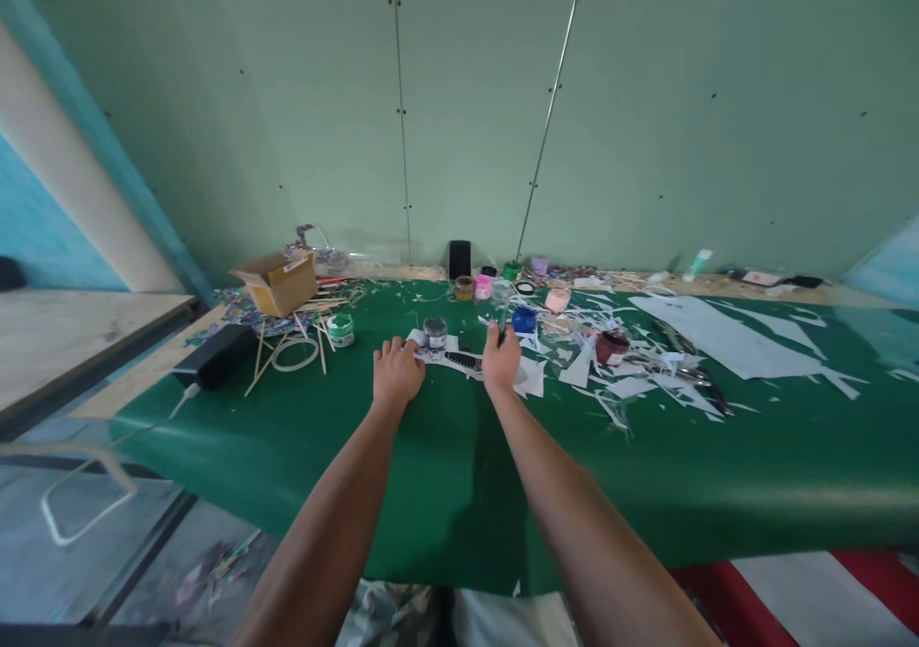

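Steadying a dark-patterned paper strip (463, 361) between your hands.
Axis: roughly 9-to-3 o'clock. Your left hand (398, 371), loosely flattened, rests at 9; your right hand (501, 355), at 3, closes around a thin dark tool (504, 325).

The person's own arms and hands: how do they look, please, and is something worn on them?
Both the left hand and the right hand are ungloved. The forearms are bare, with no sleeve in view. No watch or bracelet shows; rings are too small to judge.
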`<state>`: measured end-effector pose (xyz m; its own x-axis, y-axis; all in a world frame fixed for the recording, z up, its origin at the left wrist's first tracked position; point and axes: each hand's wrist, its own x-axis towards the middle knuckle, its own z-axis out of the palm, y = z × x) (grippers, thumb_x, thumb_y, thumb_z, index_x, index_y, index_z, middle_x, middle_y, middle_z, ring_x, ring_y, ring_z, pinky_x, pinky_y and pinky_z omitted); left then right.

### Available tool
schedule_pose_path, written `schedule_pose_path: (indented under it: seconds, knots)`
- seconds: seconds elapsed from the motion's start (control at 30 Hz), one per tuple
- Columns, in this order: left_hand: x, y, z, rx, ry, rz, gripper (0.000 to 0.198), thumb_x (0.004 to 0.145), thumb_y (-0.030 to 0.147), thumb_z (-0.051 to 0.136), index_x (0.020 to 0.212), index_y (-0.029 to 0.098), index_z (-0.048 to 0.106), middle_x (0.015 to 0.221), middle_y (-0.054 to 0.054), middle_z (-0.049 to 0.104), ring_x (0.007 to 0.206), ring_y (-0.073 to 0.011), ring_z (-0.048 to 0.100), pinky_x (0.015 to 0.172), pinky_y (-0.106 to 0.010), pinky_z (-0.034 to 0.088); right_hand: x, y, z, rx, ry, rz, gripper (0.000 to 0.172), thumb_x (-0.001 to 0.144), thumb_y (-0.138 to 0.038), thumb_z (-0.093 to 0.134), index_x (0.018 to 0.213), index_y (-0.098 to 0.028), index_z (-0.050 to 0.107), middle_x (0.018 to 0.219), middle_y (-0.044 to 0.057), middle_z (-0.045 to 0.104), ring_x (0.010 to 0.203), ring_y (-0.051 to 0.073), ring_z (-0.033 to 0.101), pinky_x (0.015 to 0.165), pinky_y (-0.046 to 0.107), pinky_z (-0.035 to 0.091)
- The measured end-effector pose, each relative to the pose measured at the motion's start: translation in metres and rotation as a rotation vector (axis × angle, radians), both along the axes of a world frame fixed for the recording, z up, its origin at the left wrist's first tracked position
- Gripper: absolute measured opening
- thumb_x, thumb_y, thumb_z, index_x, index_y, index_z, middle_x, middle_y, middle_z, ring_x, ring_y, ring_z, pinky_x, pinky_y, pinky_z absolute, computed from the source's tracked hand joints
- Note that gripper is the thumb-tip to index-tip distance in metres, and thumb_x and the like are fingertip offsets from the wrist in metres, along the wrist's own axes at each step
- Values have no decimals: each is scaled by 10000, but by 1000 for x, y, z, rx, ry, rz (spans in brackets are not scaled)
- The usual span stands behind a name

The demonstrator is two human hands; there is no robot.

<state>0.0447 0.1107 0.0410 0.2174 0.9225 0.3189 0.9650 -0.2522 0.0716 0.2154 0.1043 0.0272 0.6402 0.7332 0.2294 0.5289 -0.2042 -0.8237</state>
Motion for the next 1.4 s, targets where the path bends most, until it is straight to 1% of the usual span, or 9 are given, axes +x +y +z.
schedule_pose_path:
  seconds: [0.37,0.63,0.8,0.9,0.97,1.07,1.17,1.27,1.4]
  knots:
    - [-1,-1,1,17,9,-145,280,915,337,532,1150,191,575,1223,-89,568,1052,-205,575,899,-430,496,-1,1,-3,23,-130,70,344,926,-369,524,1209,-174,540,1143,77,599,948,186,610,800,390,523]
    - [-1,2,-1,-16,28,-209,289,914,340,535,1157,189,571,1218,-90,571,1041,-204,581,887,-426,503,-20,-10,-2,68,-397,405,281,921,-349,538,1120,-156,585,1057,57,631,911,174,622,794,384,523]
    - [0,4,-4,-8,58,-204,300,910,341,541,1163,181,566,1208,-90,574,1035,-206,584,878,-428,506,-20,-12,-1,102,-492,487,310,936,-357,507,1182,-175,561,1133,70,623,944,173,620,819,378,512]
    - [0,5,-4,7,78,-232,300,909,341,543,1161,179,566,1204,-90,576,1036,-208,584,880,-432,505,-5,-13,8,76,-530,478,349,968,-358,418,1256,-184,512,1098,69,648,878,166,636,755,328,502]
    - [0,4,-2,15,93,-306,298,907,338,547,1157,176,569,1210,-90,573,1052,-214,578,895,-443,496,15,-15,18,38,-550,439,379,989,-359,321,1288,-191,483,1043,65,666,836,173,641,702,297,479]
    - [3,-1,3,4,119,-523,275,899,312,561,1132,169,583,1215,-85,574,1093,-224,560,929,-464,473,51,-20,31,-56,-584,345,389,996,-365,264,1228,-182,519,1004,70,665,864,190,628,723,310,460]
    - [19,-6,6,1,116,-701,229,886,232,572,1106,177,604,1194,-70,587,1131,-225,537,960,-457,446,81,-27,35,-201,-612,278,341,972,-406,385,1120,-162,571,1003,64,647,869,176,615,783,360,473]
    - [49,-9,4,43,51,-696,241,891,181,542,1123,203,602,1215,-69,572,1157,-222,512,969,-425,435,94,-35,29,-354,-636,296,315,933,-425,491,1059,-158,601,997,49,642,857,160,617,795,377,496]
    - [82,-3,-8,61,-38,-585,352,900,327,553,1221,184,531,1281,-98,526,1134,-246,532,939,-483,460,90,-42,20,-486,-666,349,298,924,-397,521,1094,-164,596,1042,54,634,886,165,619,797,382,513]
